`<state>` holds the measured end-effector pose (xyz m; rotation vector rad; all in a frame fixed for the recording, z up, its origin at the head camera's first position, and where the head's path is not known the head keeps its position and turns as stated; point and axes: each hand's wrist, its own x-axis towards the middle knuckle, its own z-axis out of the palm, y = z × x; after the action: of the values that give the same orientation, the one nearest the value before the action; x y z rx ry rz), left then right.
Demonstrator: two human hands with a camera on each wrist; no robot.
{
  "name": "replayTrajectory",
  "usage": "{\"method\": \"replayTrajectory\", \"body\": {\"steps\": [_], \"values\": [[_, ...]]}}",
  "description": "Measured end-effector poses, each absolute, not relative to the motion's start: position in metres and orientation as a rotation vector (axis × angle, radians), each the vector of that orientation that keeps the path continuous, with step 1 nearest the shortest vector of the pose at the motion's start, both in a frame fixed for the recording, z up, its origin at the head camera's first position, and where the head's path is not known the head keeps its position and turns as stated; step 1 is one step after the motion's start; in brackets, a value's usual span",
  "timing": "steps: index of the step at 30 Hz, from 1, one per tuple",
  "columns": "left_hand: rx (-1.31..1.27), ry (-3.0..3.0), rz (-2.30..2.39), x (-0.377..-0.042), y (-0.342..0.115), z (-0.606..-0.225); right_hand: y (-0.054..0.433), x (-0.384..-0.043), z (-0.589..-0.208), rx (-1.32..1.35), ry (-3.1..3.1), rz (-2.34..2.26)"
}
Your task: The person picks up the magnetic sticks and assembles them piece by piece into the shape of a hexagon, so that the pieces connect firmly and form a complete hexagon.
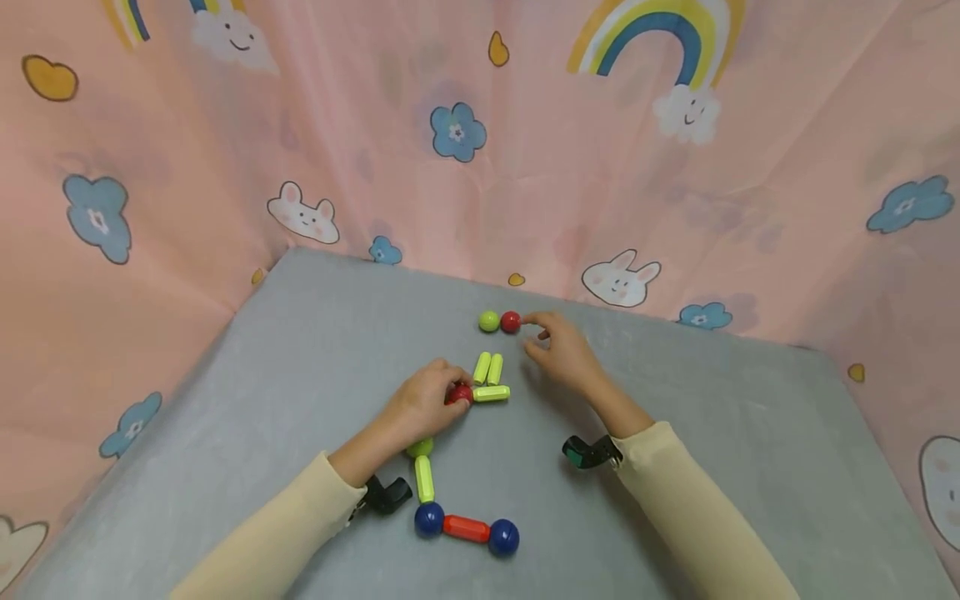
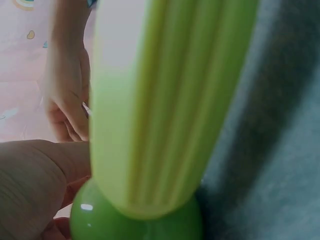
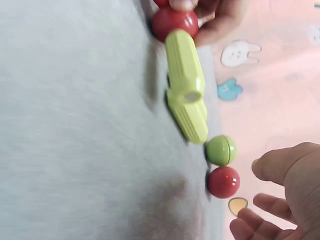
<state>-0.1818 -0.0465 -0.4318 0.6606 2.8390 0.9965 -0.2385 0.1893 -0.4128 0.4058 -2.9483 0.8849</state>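
Note:
My left hand (image 1: 429, 400) pinches a red ball (image 1: 461, 394) between thumb and fingers. A yellow-green rod (image 1: 492, 393) sticks out from this ball to the right, its end near two more yellow-green rods (image 1: 488, 368). Below the left wrist, a green ball (image 1: 421, 447) joins another yellow-green rod (image 1: 424, 479), a blue ball (image 1: 429, 518), a red rod (image 1: 467, 528) and a second blue ball (image 1: 504, 537). My right hand (image 1: 564, 352), fingers loosely bent and apart, hovers beside a loose red ball (image 1: 511, 322); the right wrist view shows nothing in its grasp.
A light green ball (image 1: 489, 322) sits beside the loose red ball at the back of the grey tabletop (image 1: 337, 333). Behind the table hangs a pink patterned curtain (image 1: 360, 125). Black wrist cameras (image 1: 590, 452) jut from both sleeves, low over the table.

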Motion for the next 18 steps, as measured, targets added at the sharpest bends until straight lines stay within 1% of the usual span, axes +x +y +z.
{"method": "replayTrajectory", "body": {"steps": [8,18], "values": [[0.685,2.854,0.957,-0.183,-0.048,-0.43,0.181,-0.268,-0.416,0.433,-3.041,0.825],[0.684,2.857,0.953,-0.184,-0.047,-0.431,0.174,-0.284,-0.423,0.44,-3.052,0.823]]}}
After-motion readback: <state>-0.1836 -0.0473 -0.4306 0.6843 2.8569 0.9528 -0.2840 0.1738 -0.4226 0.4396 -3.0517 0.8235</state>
